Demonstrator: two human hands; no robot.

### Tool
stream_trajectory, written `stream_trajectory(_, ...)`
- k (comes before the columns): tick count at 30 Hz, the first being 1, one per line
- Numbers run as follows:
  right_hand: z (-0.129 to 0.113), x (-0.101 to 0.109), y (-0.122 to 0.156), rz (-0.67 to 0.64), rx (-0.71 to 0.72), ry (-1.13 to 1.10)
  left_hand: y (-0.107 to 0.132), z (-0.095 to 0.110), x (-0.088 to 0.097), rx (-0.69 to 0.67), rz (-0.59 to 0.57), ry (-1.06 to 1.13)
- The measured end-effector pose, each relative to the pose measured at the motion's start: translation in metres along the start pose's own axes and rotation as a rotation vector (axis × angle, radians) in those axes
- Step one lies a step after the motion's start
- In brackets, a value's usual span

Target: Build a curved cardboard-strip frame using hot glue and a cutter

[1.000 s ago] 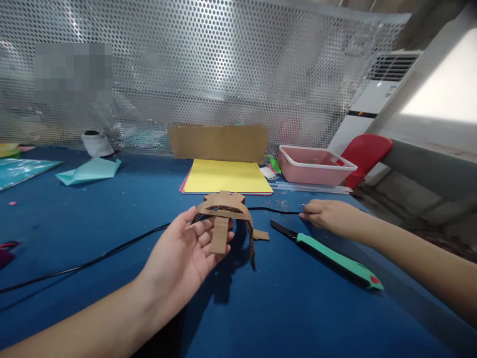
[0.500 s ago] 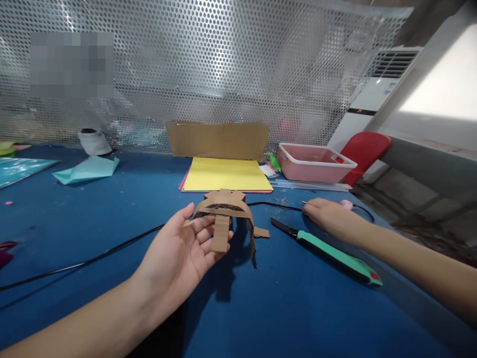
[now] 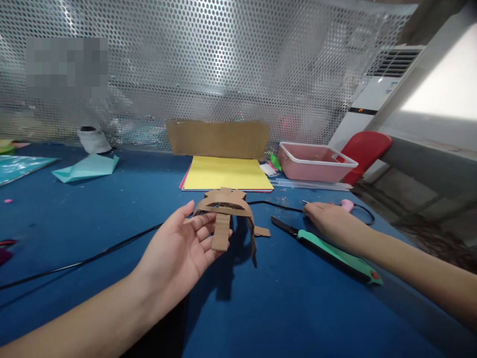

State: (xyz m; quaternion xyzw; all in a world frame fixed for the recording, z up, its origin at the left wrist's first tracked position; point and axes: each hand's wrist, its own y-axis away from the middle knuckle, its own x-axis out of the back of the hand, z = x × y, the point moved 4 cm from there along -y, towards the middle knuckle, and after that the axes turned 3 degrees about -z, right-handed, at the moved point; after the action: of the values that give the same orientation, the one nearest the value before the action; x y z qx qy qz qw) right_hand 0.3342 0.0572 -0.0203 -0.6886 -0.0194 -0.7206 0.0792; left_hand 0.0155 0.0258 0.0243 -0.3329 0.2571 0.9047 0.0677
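Observation:
My left hand (image 3: pixel 186 243), palm up, holds a small cardboard figure (image 3: pixel 221 231) with a flat top and bent strip legs. Its fingers reach behind one strip and the thumb is raised beside the figure. Over to the right, my right hand (image 3: pixel 330 219) is closed over a pink glue gun (image 3: pixel 347 205). The gun's middle is hidden under the hand; a thin metal tip shows at the left and the pink end at the right. In front of that hand lies a green-handled utility knife (image 3: pixel 335 252), its dark blade toward the figure.
A black cord (image 3: pixel 93 257) crosses the blue table (image 3: pixel 283 308). Yellow paper (image 3: pixel 223 174) lies before a cardboard strip (image 3: pixel 219 139). Clear glue sticks (image 3: pixel 313 185) lie by a pink basket (image 3: pixel 313 166). Folded blue paper (image 3: pixel 87 168) is at the left, a red chair (image 3: pixel 367 151) at the right.
My right hand has shifted slightly, and more of the glue gun's pink end shows. The left hand and cardboard figure have stayed almost still.

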Motion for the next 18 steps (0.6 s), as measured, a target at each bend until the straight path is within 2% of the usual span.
stream_trajectory(5,-0.003,0.007,-0.004,-0.064,-0.006,-0.058,0.000,0.000,0.001,0.013,0.005,-0.011)
stream_trajectory(10,-0.003,0.014,-0.003,-0.054,-0.030,-0.138,0.001,0.000,0.004,0.011,0.029,-0.008)
stream_trajectory(18,-0.004,0.025,0.001,-0.049,0.029,-0.184,0.001,0.000,0.002,0.014,0.028,-0.037)
